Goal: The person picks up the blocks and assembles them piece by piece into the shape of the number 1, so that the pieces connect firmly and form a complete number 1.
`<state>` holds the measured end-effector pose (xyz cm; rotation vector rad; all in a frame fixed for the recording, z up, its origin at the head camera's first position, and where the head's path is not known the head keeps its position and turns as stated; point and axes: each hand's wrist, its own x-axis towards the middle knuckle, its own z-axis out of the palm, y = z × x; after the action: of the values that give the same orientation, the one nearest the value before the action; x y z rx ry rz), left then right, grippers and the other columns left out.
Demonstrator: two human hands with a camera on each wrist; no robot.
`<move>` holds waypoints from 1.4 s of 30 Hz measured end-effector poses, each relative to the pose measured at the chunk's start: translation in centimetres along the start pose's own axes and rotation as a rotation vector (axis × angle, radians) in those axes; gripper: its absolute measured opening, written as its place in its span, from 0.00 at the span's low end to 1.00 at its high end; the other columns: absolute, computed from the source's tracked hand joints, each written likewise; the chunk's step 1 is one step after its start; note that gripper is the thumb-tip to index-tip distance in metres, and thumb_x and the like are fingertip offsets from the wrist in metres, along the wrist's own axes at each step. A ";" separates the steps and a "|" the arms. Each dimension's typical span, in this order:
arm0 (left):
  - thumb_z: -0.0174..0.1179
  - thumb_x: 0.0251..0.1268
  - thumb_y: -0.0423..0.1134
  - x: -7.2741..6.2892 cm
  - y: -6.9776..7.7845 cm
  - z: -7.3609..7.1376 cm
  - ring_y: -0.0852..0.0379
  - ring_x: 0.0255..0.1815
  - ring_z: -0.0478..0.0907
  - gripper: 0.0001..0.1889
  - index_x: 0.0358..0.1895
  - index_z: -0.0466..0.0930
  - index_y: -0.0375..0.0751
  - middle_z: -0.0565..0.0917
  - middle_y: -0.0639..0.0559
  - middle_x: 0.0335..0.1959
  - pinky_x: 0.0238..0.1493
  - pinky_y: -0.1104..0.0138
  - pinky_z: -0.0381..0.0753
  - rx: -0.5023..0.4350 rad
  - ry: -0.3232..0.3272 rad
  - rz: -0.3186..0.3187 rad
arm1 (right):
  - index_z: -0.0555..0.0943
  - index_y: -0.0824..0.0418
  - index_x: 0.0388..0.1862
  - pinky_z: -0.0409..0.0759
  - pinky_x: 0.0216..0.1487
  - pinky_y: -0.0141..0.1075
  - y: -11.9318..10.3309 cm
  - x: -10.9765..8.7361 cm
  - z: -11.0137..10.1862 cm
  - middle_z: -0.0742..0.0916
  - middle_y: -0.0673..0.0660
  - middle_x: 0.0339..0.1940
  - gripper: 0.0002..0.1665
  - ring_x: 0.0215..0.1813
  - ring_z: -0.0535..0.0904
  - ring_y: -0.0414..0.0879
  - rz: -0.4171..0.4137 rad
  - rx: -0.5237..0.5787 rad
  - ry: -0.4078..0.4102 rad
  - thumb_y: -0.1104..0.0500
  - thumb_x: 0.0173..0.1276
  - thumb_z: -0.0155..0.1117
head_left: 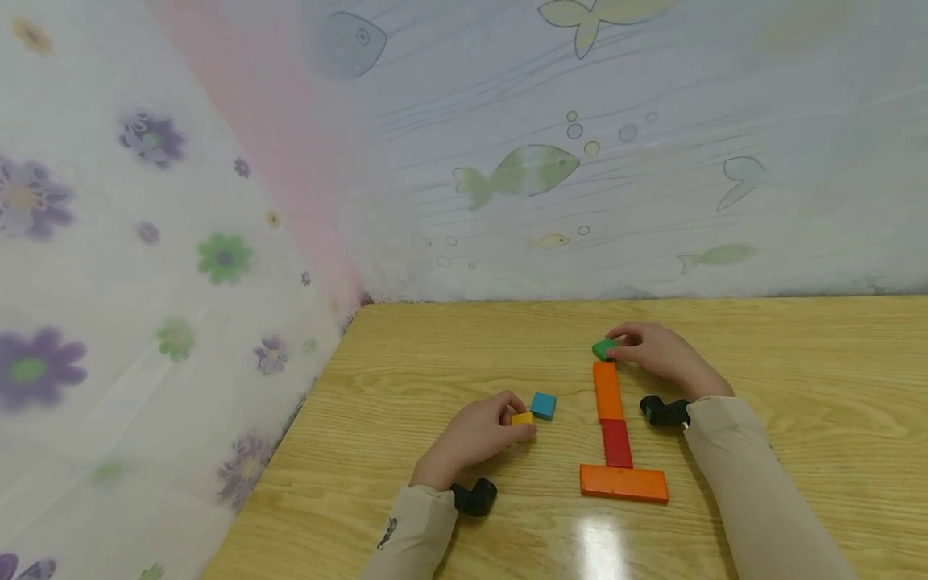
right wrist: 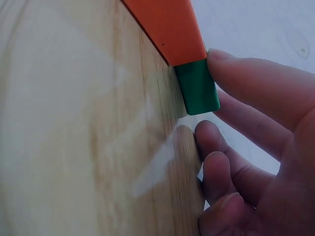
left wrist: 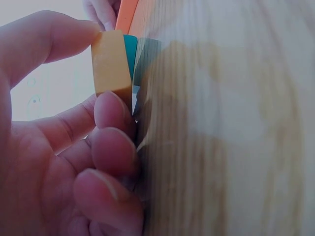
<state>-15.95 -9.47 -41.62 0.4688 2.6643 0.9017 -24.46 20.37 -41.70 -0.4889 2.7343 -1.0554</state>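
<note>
Printed sheeting (head_left: pixel 507 270) stands behind a wood-grain table (head_left: pixel 406 346). On it a crosswise orange block (head_left: pixel 623 483), a red block (head_left: pixel 617 443) and a lengthwise orange block (head_left: pixel 607 391) form a line, with a green block (head_left: pixel 603 349) at the far end. A sideways push on the green block could knock the lengthwise orange block askew, and a careless left finger could bump the blue block (head_left: pixel 544 406) just beyond the yellow block (head_left: pixel 522 419). The right hand (head_left: pixel 663 354) is partly curled, thumb and forefinger pinching the green block. The left hand (head_left: pixel 474 435) pinches the yellow block between thumb and forefinger, remaining fingers bent; whether yellow touches blue, I cannot tell
</note>
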 end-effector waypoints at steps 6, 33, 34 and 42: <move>0.55 0.55 0.61 0.0 -0.1 0.0 0.59 0.19 0.66 0.20 0.45 0.74 0.54 0.73 0.57 0.23 0.21 0.68 0.65 -0.014 0.002 -0.002 | 0.71 0.62 0.57 0.69 0.36 0.39 0.0 0.1 0.0 0.78 0.61 0.44 0.29 0.37 0.72 0.49 0.009 0.008 -0.010 0.45 0.63 0.56; 0.51 0.58 0.61 -0.1 -0.4 0.0 0.56 0.20 0.73 0.19 0.43 0.73 0.53 0.78 0.56 0.23 0.23 0.65 0.73 -0.200 -0.015 -0.033 | 0.72 0.61 0.56 0.71 0.38 0.42 0.4 0.2 0.1 0.78 0.61 0.45 0.30 0.40 0.72 0.50 0.013 0.005 -0.002 0.44 0.62 0.56; 0.51 0.58 0.61 -0.1 -0.4 0.0 0.56 0.20 0.73 0.19 0.43 0.73 0.53 0.78 0.56 0.23 0.23 0.65 0.72 -0.200 -0.016 -0.034 | 0.72 0.61 0.56 0.71 0.38 0.42 0.4 0.2 0.1 0.78 0.61 0.46 0.30 0.40 0.72 0.50 0.013 0.005 -0.001 0.44 0.62 0.56; 0.51 0.58 0.61 -0.1 -0.3 0.0 0.57 0.20 0.74 0.19 0.44 0.73 0.53 0.78 0.56 0.24 0.24 0.65 0.73 -0.196 -0.015 -0.026 | 0.72 0.62 0.56 0.70 0.38 0.41 0.3 0.3 0.1 0.78 0.61 0.45 0.29 0.39 0.72 0.50 0.019 0.018 -0.005 0.45 0.63 0.57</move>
<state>-15.90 -9.74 -41.77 0.3922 2.5284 1.1327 -24.75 20.42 -42.00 -0.4617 2.7175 -1.0722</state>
